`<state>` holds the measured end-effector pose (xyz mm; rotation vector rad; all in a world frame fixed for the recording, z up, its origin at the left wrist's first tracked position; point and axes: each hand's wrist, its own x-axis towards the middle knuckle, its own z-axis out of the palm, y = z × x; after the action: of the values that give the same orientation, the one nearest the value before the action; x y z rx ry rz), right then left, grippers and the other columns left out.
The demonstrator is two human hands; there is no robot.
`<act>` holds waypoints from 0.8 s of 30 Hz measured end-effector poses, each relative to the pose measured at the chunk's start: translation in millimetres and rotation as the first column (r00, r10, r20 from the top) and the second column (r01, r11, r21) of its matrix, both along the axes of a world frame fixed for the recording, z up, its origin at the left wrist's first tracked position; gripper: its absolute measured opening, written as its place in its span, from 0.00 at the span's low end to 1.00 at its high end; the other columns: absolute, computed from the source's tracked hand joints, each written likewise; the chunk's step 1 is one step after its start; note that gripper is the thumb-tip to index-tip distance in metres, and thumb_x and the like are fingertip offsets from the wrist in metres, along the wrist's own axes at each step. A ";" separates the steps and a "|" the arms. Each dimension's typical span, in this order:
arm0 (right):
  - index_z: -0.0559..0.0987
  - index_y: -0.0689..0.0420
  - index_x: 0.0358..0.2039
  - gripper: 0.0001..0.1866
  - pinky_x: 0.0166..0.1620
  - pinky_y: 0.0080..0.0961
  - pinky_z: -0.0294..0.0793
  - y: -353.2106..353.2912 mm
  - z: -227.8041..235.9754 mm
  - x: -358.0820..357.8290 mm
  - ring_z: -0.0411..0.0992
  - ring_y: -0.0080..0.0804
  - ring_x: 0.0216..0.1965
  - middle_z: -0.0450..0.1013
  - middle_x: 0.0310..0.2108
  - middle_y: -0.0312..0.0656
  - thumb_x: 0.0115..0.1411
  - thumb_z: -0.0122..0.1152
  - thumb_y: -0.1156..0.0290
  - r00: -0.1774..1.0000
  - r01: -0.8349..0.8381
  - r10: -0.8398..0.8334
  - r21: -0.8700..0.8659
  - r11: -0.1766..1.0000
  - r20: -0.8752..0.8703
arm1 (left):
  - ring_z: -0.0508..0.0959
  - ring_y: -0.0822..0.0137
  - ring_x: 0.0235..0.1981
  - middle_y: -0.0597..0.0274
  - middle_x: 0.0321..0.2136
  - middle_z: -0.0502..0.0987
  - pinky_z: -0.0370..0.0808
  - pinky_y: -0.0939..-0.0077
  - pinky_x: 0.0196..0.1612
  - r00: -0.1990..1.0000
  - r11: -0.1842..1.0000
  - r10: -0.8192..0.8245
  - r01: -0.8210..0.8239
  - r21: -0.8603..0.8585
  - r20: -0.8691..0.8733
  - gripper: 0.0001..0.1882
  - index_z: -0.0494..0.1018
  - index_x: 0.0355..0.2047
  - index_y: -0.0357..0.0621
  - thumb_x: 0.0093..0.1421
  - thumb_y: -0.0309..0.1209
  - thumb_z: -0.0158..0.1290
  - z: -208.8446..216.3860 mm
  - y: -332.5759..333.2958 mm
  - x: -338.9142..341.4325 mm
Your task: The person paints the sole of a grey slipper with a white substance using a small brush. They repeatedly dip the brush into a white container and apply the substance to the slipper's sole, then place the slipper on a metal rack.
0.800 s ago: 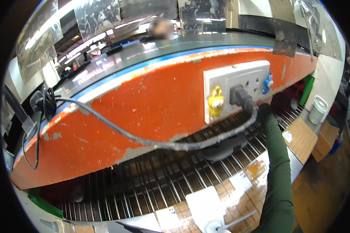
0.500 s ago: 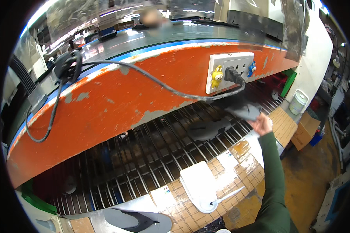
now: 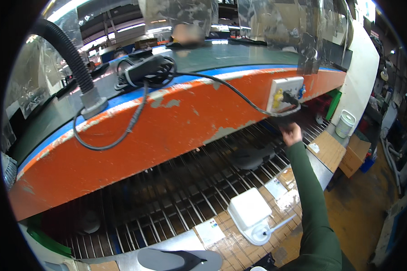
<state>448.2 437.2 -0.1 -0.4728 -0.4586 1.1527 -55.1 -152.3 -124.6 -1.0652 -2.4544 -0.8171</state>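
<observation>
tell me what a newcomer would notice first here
Probably the chipped orange panel arching across the middle. Toward its right end is a white socket with a yellow figure and a blue figure. Just below the socket, the right hand hovers over metal bars; its grip is hard to make out.

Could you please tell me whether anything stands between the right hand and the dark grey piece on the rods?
Nothing visible stands between the right hand and the dark grey piece; only metal rods show in the gap.
</observation>
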 end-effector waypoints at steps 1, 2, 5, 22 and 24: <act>0.74 0.62 0.44 0.13 0.56 0.40 0.71 51.5 8.2 -9.1 0.72 0.42 0.48 0.75 0.44 0.49 0.63 0.53 0.68 0.999 -0.013 0.015 0.051 0.999 -0.048 | 0.67 0.33 0.55 0.27 0.55 0.65 0.65 0.47 0.59 1.000 1.000 -0.009 0.009 0.023 0.013 0.31 0.66 0.57 0.30 0.60 0.41 0.53 4.5 1.5 1.0; 0.73 0.61 0.46 0.14 0.55 0.40 0.71 93.6 11.1 -19.0 0.73 0.41 0.48 0.75 0.45 0.49 0.63 0.54 0.67 0.999 -0.010 0.009 0.020 1.000 0.035 | 0.68 0.33 0.55 0.27 0.55 0.65 0.65 0.48 0.59 0.999 0.999 -0.017 0.016 0.041 0.028 0.31 0.65 0.58 0.31 0.60 0.40 0.54 8.9 3.0 2.6; 0.71 0.57 0.50 0.17 0.54 0.39 0.72 157.9 -6.2 -65.3 0.73 0.39 0.47 0.74 0.45 0.47 0.62 0.55 0.66 0.969 -0.189 0.200 -0.086 0.978 0.146 | 0.71 0.34 0.52 0.28 0.53 0.68 0.67 0.49 0.56 1.000 0.999 -0.019 0.018 0.042 0.017 0.29 0.68 0.55 0.29 0.57 0.35 0.57 20.8 6.4 8.1; 0.68 0.62 0.59 0.27 0.44 0.26 0.76 -269.6 85.6 -59.2 0.76 0.27 0.39 0.78 0.38 0.43 0.62 0.61 0.67 -0.149 -0.458 0.192 -0.240 0.856 0.970 | 0.57 0.47 0.66 0.43 0.61 0.65 0.48 0.45 0.67 0.789 0.787 -0.575 0.605 -0.117 0.214 0.42 0.66 0.58 0.32 0.48 0.44 0.66 37.4 43.4 15.3; 0.70 0.59 0.59 0.27 0.45 0.30 0.77 -324.2 74.3 -51.8 0.77 0.33 0.40 0.78 0.39 0.46 0.60 0.62 0.65 -0.339 -0.464 0.098 -0.257 0.848 0.936 | 0.59 0.45 0.64 0.43 0.59 0.66 0.45 0.40 0.66 0.715 0.734 -0.653 0.678 -0.024 0.250 0.46 0.67 0.58 0.34 0.44 0.51 0.67 44.3 63.8 23.4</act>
<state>396.4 113.1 74.3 -1.1215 -2.4189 0.8576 -31.8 -88.4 -80.3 -2.0818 -2.2937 -1.0513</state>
